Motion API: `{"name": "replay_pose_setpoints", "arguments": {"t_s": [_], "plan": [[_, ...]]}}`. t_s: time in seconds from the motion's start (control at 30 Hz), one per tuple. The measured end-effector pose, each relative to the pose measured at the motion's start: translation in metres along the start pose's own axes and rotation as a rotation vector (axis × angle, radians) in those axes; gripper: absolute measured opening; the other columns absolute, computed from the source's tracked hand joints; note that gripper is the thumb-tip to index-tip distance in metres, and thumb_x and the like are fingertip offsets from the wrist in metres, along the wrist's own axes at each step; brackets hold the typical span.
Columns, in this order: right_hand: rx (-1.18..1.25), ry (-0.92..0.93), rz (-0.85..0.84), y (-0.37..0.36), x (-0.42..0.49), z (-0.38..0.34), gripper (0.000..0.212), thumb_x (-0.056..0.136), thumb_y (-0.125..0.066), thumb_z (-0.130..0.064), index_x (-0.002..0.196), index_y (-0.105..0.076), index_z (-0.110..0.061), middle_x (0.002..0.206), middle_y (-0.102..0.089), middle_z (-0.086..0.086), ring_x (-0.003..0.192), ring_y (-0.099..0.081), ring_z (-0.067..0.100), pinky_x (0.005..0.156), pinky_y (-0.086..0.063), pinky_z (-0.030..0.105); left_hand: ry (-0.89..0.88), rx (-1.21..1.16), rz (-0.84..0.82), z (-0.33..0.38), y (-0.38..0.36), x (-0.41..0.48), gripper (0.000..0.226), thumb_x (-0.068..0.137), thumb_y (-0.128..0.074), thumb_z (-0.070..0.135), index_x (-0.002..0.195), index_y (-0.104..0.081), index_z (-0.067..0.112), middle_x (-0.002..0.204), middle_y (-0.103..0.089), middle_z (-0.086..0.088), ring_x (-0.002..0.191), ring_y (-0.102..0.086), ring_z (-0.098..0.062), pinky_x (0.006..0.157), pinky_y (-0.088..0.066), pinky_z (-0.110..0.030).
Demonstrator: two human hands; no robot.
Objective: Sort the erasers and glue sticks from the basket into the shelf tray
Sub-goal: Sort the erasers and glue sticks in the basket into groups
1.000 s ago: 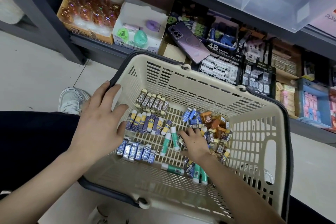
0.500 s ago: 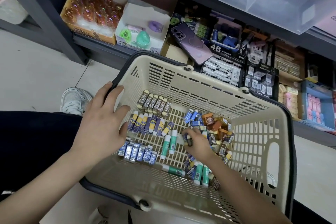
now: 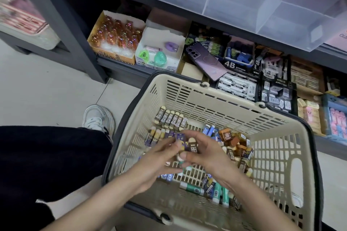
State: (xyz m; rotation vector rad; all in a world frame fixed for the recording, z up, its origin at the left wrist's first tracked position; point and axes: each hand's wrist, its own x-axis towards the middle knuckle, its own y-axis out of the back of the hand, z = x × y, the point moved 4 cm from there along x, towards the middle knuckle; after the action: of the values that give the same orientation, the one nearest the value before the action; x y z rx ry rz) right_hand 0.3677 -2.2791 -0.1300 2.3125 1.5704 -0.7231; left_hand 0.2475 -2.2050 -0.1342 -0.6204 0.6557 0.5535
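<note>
Over the middle of the basket (image 3: 221, 103), both of my hands meet above the slatted bottom. My right hand (image 3: 206, 155) has fingers and thumb closed on a small bunch of held erasers (image 3: 188, 144), one in a purple sleeve and one in a brown sleeve, lifted clear of the rest. My left hand (image 3: 155, 159) reaches in from the other side with its fingertips at the purple one; it is blurred, so I cannot tell whether it pinches or only touches. Against the far wall lies a tidy row of 2B erasers (image 3: 171, 121), side by side, and just nearer to me a purple row (image 3: 157, 135), partly hidden by my left fingers. To the right sits a loose heap of brown and blue erasers (image 3: 234, 143). Green glue sticks (image 3: 192, 188) lie near the wall closest to me, beneath my right wrist. The clear shelf tray (image 3: 242, 11), split into compartments, stands on the shelf above, well apart from my hands. A purple phone (image 3: 205, 62) rests on the boxes of the lower shelf just beyond the basket, and my white shoe (image 3: 97, 118) is on the floor to its left.
</note>
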Motion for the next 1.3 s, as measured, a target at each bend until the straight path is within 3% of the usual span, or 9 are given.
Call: {"name": "replay_pose_setpoints", "arguments": {"t_s": [0.1, 0.2, 0.37, 0.53, 0.83, 0.97, 1.07, 1.2, 1.3], "plan": [[-0.108, 0.007, -0.061, -0.008, -0.002, -0.004, 0.056, 0.08, -0.069, 0.002, 0.12, -0.056, -0.036, 0.127, -0.055, -0.019, 0.114, -0.054, -0.006, 0.109, -0.038, 0.042, 0.052, -0.244, 0.014, 0.002, 0.005, 0.0, 0.036, 0.086, -0.058, 0.014, 0.12, -0.058, 0.006, 0.111, -0.069, -0.014, 0.097, -0.067, -0.035, 0.08, -0.058, -0.043], [-0.035, 0.011, -0.037, -0.007, -0.005, -0.007, 0.055, 0.081, -0.063, 0.012, 0.116, -0.059, -0.029, 0.125, -0.056, -0.001, 0.11, -0.06, 0.01, 0.089, -0.054, 0.042, -0.007, -0.225, 0.048, 0.001, 0.014, 0.003, 0.029, 0.09, -0.05, -0.005, 0.116, -0.061, 0.0, 0.11, -0.068, -0.019, 0.099, -0.067, -0.035, 0.08, -0.058, -0.043], [-0.113, 0.017, 0.08, 0.0, -0.003, -0.005, 0.037, 0.078, -0.069, 0.007, 0.106, -0.065, -0.016, 0.091, -0.061, 0.001, 0.052, -0.056, 0.003, 0.053, -0.05, 0.021, -0.038, -0.102, 0.084, 0.0, 0.018, 0.007, 0.026, 0.085, -0.057, -0.009, 0.108, -0.065, 0.002, 0.105, -0.068, -0.023, 0.092, -0.069, -0.029, 0.072, -0.058, -0.033], [-0.128, -0.076, 0.004, -0.005, -0.001, 0.006, 0.03, 0.085, -0.068, -0.013, 0.113, -0.062, -0.021, 0.081, -0.06, -0.007, 0.045, -0.044, 0.0, 0.046, -0.036, 0.015, -0.074, 0.017, 0.106, 0.002, 0.025, 0.009, 0.024, 0.084, -0.062, -0.006, 0.106, -0.065, 0.003, 0.097, -0.071, -0.016, 0.086, -0.071, -0.026, 0.071, -0.058, -0.032], [0.159, -0.235, 0.032, -0.002, 0.013, 0.027, 0.028, 0.079, -0.062, 0.013, 0.099, -0.062, -0.006, 0.06, -0.056, -0.005, 0.045, -0.042, 0.006, 0.04, -0.033, 0.018, -0.247, 0.551, 0.114, 0.02, 0.031, 0.006, 0.014, 0.086, -0.064, -0.001, 0.091, -0.061, 0.012, 0.091, -0.069, -0.01, 0.08, -0.07, -0.02, 0.074, -0.059, -0.043], [-0.332, -0.343, 0.057, 0.008, 0.031, 0.076, 0.033, 0.075, -0.068, 0.007, 0.103, -0.066, -0.011, 0.098, -0.06, -0.001, 0.058, -0.049, 0.007, 0.052, -0.04, 0.017, -0.353, 0.839, 0.225, 0.031, 0.037, -0.003, 0.014, 0.089, -0.063, 0.022, 0.089, -0.057, 0.009, 0.079, -0.068, -0.012, 0.073, -0.068, -0.023, 0.072, -0.055, -0.047], [-0.601, -0.325, -0.037, -0.004, 0.049, 0.116, 0.031, 0.073, -0.071, 0.004, 0.095, -0.068, -0.018, 0.116, -0.063, 0.005, 0.083, -0.058, 0.011, 0.065, -0.045, 0.015, -0.406, 0.849, 0.283, 0.041, 0.041, -0.008, 0.013, 0.092, -0.057, 0.024, 0.097, -0.048, 0.017, 0.08, -0.069, -0.003, 0.072, -0.068, -0.011, 0.071, -0.056, -0.041], [-0.763, -0.272, -0.009, -0.013, 0.057, 0.144, 0.026, 0.077, -0.069, -0.001, 0.091, -0.067, -0.022, 0.104, -0.066, -0.002, 0.096, -0.061, 0.016, 0.079, -0.048, 0.021, -0.413, 0.815, 0.311, 0.048, 0.046, -0.008, 0.02, 0.093, -0.056, 0.022, 0.091, -0.037, 0.027, 0.08, -0.068, -0.005, 0.075, -0.067, -0.018, 0.073, -0.054, -0.046], [-0.836, -0.218, 0.008, -0.01, 0.051, 0.143, 0.021, 0.079, -0.071, -0.011, 0.087, -0.06, -0.027, 0.089, -0.058, -0.011, 0.086, -0.057, 0.011, 0.073, -0.048, 0.023, -0.407, 0.82, 0.298, 0.049, 0.046, -0.006, 0.026, 0.09, -0.062, 0.02, 0.082, -0.038, 0.027, 0.069, -0.054, 0.001, 0.067, -0.055, -0.013, 0.067, -0.046, -0.017]]}}
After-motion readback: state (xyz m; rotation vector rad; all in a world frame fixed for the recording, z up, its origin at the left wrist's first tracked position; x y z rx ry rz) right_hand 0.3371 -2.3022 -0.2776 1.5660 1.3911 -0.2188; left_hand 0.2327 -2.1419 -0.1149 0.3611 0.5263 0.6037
